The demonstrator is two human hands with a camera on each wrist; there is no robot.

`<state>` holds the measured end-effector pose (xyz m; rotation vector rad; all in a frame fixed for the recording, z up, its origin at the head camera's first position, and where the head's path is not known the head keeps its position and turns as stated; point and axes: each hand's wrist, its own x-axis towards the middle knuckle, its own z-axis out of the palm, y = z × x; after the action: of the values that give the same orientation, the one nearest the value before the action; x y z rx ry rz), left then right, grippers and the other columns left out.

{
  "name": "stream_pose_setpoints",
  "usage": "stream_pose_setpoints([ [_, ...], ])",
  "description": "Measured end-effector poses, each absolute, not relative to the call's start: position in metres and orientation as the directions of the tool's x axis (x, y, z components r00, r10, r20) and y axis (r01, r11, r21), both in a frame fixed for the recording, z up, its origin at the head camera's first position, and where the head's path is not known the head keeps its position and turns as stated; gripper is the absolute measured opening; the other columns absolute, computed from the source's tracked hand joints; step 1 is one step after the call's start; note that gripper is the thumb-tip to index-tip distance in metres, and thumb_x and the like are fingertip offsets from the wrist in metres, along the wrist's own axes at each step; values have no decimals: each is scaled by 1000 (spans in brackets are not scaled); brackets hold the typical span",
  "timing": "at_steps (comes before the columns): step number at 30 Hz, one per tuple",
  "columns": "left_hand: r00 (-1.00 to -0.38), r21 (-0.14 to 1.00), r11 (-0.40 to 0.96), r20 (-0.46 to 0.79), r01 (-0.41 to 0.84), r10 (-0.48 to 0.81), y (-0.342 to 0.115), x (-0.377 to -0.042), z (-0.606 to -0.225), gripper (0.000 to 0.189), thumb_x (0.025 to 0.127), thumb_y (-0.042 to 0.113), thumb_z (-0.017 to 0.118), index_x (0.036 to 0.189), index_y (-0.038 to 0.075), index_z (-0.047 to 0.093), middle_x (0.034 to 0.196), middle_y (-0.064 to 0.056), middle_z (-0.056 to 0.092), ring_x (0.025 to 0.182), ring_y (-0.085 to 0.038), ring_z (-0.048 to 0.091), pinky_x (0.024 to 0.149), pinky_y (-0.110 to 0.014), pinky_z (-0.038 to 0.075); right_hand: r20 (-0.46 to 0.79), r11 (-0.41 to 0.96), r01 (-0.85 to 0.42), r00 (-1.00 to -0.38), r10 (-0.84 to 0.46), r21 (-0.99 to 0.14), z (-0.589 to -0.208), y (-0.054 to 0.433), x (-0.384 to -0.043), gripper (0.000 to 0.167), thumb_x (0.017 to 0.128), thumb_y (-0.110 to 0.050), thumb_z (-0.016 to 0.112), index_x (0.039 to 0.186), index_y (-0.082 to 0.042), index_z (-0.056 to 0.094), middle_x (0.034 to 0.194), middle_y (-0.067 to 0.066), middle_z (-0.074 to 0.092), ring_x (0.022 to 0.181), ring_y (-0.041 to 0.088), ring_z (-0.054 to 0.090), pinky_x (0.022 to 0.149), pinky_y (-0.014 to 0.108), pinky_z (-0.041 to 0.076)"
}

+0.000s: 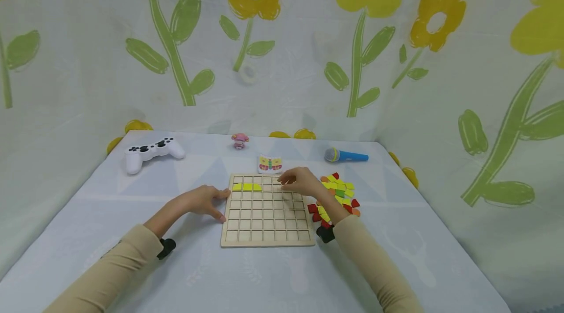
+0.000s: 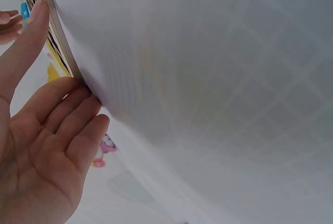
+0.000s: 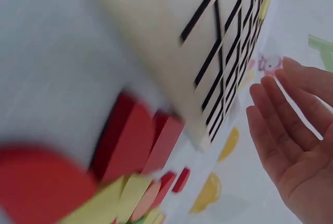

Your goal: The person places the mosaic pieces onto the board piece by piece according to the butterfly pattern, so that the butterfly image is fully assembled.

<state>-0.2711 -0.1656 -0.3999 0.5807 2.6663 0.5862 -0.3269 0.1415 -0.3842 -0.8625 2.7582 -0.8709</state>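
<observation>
A square wooden grid board (image 1: 269, 244) lies on the table. Three yellow tiles (image 1: 247, 187) sit side by side in cells near its upper left. At the board's left edge is my left hand (image 1: 203, 201), thumb and fingertips spread along the rim; the left wrist view shows its fingers (image 2: 78, 112) mostly straight against the edge. Over the board's upper right hovers my right hand (image 1: 301, 181), fingers loosely bent. No tile shows between the right fingers (image 3: 283, 125) in the right wrist view. Just beyond the board lies a card (image 1: 270, 164) with a butterfly pattern.
Right of the board lies a loose pile of red, yellow, orange and green tiles (image 1: 340, 193), partly behind my right forearm. Farther back are a white game controller (image 1: 154, 152), a small pink figurine (image 1: 240, 141) and a blue toy microphone (image 1: 348, 156). Flower-printed cloth walls surround the table.
</observation>
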Motion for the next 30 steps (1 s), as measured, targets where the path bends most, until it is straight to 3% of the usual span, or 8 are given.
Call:
stream_pose_setpoints([
  [6,-853,462,829,-244,316,461,-166,-271,-400,86,72,34,84,141,1,45,145,-21,42,134,-43,35,106,-56,32,51,704,-458,-855,-516,-543,-382,176,-319,18,87,-5,71,104,-2,72,94,6,70,84,16,64,77,29,54],
  [12,-859,453,838,-250,304,447,-166,-271,-398,87,72,35,84,142,1,45,145,-21,42,133,-43,35,105,-57,32,-26,768,-379,-890,-456,-515,-381,202,-308,10,85,-1,70,95,-4,73,86,2,67,78,15,58,71,27,53],
  [22,-864,454,845,-261,284,431,-166,-270,-398,87,71,35,84,142,2,45,144,-22,42,133,-44,35,105,-57,32,-49,805,-373,-895,-443,-461,-393,227,-301,9,83,1,73,86,-7,72,80,-1,65,77,16,57,74,28,54],
  [30,-865,460,843,-260,279,428,-165,-270,-399,87,71,35,84,142,3,45,145,-21,41,134,-44,34,105,-57,31,-120,831,-305,-908,-401,-465,-394,232,-306,14,83,0,73,93,-9,74,83,-2,65,78,16,58,75,28,54],
])
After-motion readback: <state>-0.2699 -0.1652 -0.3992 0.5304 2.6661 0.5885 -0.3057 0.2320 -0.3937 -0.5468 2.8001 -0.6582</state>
